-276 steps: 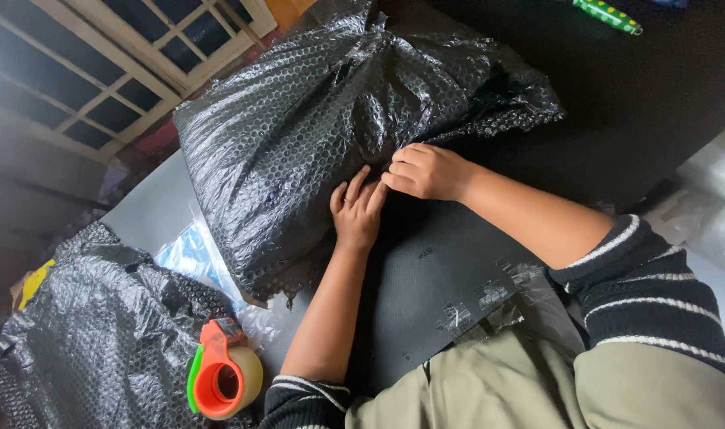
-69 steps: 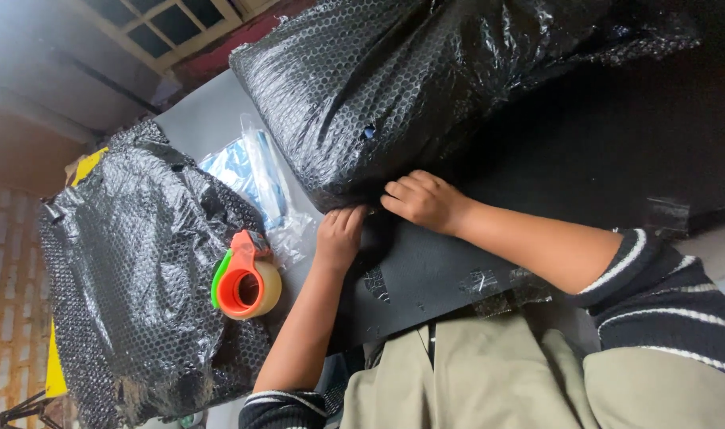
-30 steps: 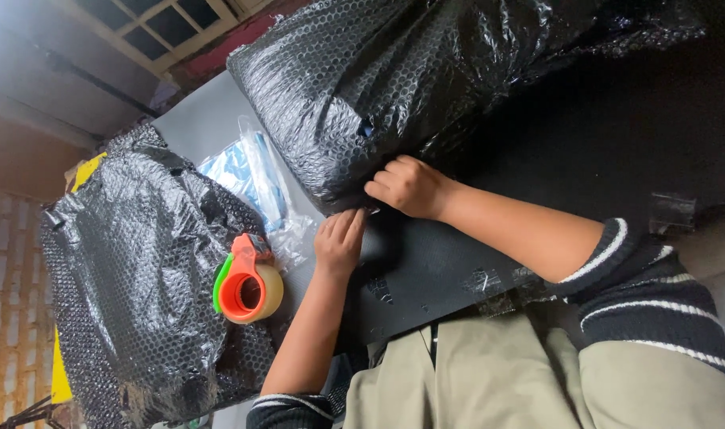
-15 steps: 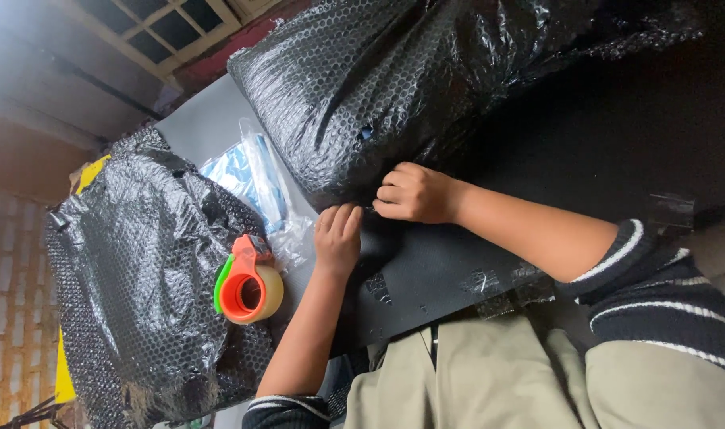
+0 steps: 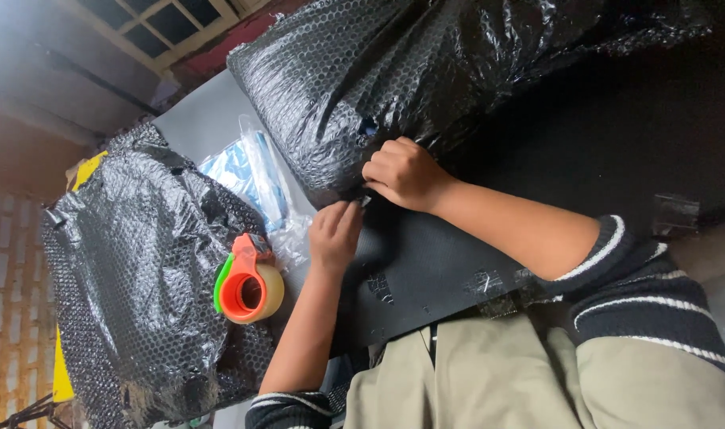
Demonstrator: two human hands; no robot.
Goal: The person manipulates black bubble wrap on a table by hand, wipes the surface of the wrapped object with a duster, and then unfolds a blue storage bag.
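Observation:
A large bundle wrapped in black bubble wrap (image 5: 394,71) lies on a dark table top (image 5: 617,143). My right hand (image 5: 402,171) is curled tight on the bundle's near edge and grips the wrap. Just below it, my left hand (image 5: 335,234) pinches the same edge with its fingertips, its palm resting on the dark table. Both hands sit close together at the bundle's lower corner. What lies between the fingertips is too small to make out.
An orange and green tape dispenser (image 5: 247,286) lies beside my left forearm, against a second black bubble-wrapped bundle (image 5: 148,270). A clear plastic bag with blue and white contents (image 5: 247,171) lies between the bundles. Scraps of tape (image 5: 485,284) stick to the table's near edge.
My right hand has shifted slightly along the bundle's edge and stays curled on the wrap. My left hand keeps its place by the same corner. The view has tilted down and left since the earliest frame.

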